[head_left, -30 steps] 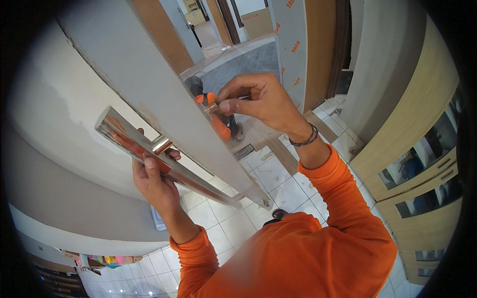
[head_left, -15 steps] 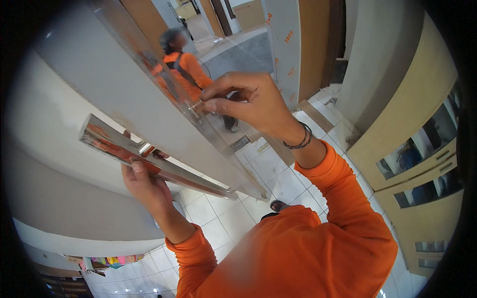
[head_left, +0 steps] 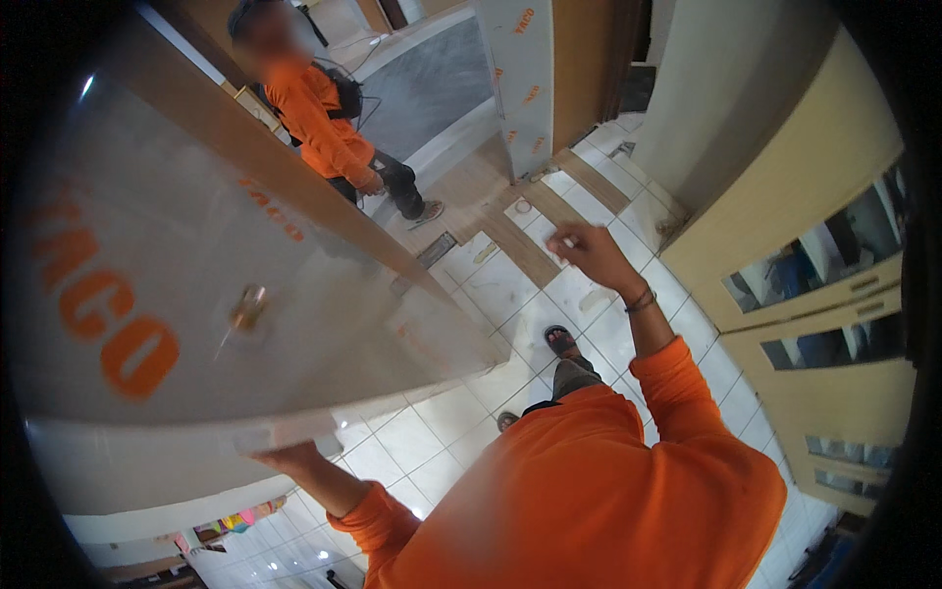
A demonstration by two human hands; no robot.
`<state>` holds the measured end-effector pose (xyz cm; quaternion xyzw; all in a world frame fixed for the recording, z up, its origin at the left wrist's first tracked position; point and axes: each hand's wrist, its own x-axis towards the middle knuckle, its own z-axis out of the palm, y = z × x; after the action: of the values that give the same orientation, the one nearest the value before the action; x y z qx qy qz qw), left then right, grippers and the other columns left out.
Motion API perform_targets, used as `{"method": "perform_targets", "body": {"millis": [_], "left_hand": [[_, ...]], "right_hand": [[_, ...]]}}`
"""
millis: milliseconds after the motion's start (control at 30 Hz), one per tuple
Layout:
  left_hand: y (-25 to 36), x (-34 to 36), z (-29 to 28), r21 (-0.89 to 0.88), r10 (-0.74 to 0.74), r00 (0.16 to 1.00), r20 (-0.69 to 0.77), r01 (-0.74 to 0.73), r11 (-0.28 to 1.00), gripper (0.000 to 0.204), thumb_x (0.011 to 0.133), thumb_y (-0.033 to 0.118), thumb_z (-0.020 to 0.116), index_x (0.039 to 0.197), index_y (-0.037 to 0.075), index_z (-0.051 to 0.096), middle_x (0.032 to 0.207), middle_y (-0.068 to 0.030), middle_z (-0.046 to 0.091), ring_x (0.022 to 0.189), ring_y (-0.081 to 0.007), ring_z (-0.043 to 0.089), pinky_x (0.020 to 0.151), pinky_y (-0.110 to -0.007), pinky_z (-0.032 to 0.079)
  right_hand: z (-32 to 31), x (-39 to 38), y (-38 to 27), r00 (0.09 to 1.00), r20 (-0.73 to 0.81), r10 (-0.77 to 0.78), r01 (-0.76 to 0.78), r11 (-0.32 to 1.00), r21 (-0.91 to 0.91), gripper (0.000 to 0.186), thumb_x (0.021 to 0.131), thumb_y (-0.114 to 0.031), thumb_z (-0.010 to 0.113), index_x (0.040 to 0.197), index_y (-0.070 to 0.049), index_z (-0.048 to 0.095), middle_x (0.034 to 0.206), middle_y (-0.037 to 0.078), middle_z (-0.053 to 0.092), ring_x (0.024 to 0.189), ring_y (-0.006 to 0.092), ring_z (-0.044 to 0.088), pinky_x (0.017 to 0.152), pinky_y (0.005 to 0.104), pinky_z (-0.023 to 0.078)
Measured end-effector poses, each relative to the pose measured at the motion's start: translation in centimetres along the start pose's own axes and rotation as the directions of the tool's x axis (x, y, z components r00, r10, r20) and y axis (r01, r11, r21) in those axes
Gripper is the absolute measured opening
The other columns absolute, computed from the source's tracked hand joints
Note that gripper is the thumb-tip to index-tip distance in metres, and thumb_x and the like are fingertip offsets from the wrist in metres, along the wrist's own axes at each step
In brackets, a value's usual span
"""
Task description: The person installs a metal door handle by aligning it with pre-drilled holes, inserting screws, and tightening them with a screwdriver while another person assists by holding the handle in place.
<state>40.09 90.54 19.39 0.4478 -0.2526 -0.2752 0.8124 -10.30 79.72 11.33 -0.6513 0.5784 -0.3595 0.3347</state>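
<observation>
Door [head_left: 329, 319] appears heavy and stiff; grip its edge [head_left: 260, 152]. Right hand [head_left: 591, 253] curled, left hand [head_left: 287, 455] blurred: fingers' closure cannot be told.

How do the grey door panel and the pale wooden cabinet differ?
The grey door panel bears large orange printing; the pale wooden cabinet shows none. The door panel carries a small gold-coloured metal fitting; the cabinet has glass panes. The door panel is near the left hand; the cabinet stands at the person's right. Both border white floor tiles.

White tiled floor [head_left: 451, 417], brown strips [head_left: 530, 255]; dark sandal [head_left: 560, 341]
</observation>
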Motion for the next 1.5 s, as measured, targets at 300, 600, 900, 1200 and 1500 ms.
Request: {"method": "perform_targets", "body": {"millis": [300, 600, 900, 1200, 1500], "left_hand": [[-14.9, -11.8, -15.6, 0.273, -0.193, 0.811, -0.553, 0.395, 0.877, 0.060, 0.093, 0.050, 0.048, 0.136, 0.008, 0.038, 0.133, -0.0164, 0.045, 0.111, -0.0323, 0.054, 0.092, -0.051, 0.046], [-24.3, -34.5, -8.5, 0.215, -0.648, 0.109, -0.754, 0.973, -0.087, 0.047, 0.097, 0.043, 0.045, 0.127, 0.007, 0.047, 0.110, -0.0169, 0.059, 0.094, -0.0318, 0.062, 0.074, -0.047, 0.054], [-32.6, -32.3, 1.8, 0.186, -0.667, -0.005, -0.745, 0.959, -0.214, 0.046, 0.097, 0.043, 0.045, 0.123, 0.007, 0.049, 0.107, -0.0157, 0.060, 0.091, -0.0307, 0.062, 0.072, -0.047, 0.054], [-39.6, -18.2, 8.0, 0.117, -0.682, 0.034, -0.731, 0.990, -0.076, 0.045, 0.096, 0.044, 0.045, 0.120, 0.006, 0.052, 0.104, -0.0146, 0.061, 0.088, -0.0297, 0.062, 0.070, -0.046, 0.053], [-42.0, -5.6, 12.3, 0.076, -0.659, 0.027, -0.752, 0.996, -0.047, 0.044, 0.096, 0.044, 0.045, 0.116, 0.006, 0.054, 0.101, -0.0134, 0.062, 0.085, -0.0287, 0.063, 0.068, -0.046, 0.053]], "right_hand": [[0.6, -6.0, 35.1, 0.763, 0.485, 0.427, -0.316, 0.901, -0.296, 0.023, 0.087, -0.027, 0.065, 0.096, -0.006, 0.069, 0.092, 0.006, 0.070, 0.074, 0.0233, 0.069, 0.061, 0.0347, 0.055], [-5.9, 4.8, 38.2, 0.743, 0.542, 0.392, -0.314, 0.920, -0.235, 0.025, 0.089, -0.028, 0.063, 0.100, -0.006, 0.068, 0.090, 0.006, 0.070, 0.069, 0.0134, 0.068, 0.059, 0.0276, 0.054], [-1.3, 25.9, 32.1, 0.715, 0.617, 0.328, -0.297, 0.942, -0.157, 0.019, 0.090, -0.018, 0.060, 0.099, -0.002, 0.066, 0.091, 0.008, 0.069, 0.076, 0.0152, 0.067, 0.064, 0.0274, 0.055], [10.5, 44.8, 25.6, 0.578, 0.755, 0.309, -0.149, 0.950, -0.274, 0.025, 0.091, -0.023, 0.060, 0.104, -0.002, 0.066, 0.090, 0.012, 0.070, 0.072, 0.0187, 0.069, 0.067, 0.0315, 0.053], [22.3, 63.9, 18.6, 0.565, 0.821, 0.089, 0.092, 0.981, -0.170, 0.025, 0.089, -0.025, 0.060, 0.103, -0.004, 0.067, 0.086, 0.013, 0.069, 0.076, 0.0225, 0.067, 0.071, 0.0339, 0.052]]}}
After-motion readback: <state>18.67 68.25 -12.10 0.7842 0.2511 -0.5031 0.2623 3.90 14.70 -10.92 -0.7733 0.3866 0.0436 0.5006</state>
